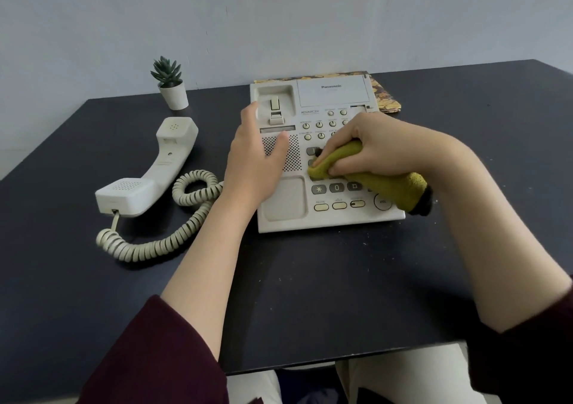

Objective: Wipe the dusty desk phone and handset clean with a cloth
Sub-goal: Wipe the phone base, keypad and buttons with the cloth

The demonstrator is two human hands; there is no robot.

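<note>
Gripping the cloth (366, 171) on the phone (325, 155) keypad, right hand (381, 146) works; left hand (257, 155) rests flat, steadying its left edge.

The right hand (381, 149) and cloth (366, 177) hide most keypad digits on the desk phone (313, 217)

Office-style desk setting, dark desk (310, 295) against a plain pale wall (279, 15), beige corded desk phone (335, 96), small potted succulent (170, 84), patterned folder (384, 96) behind.
</note>
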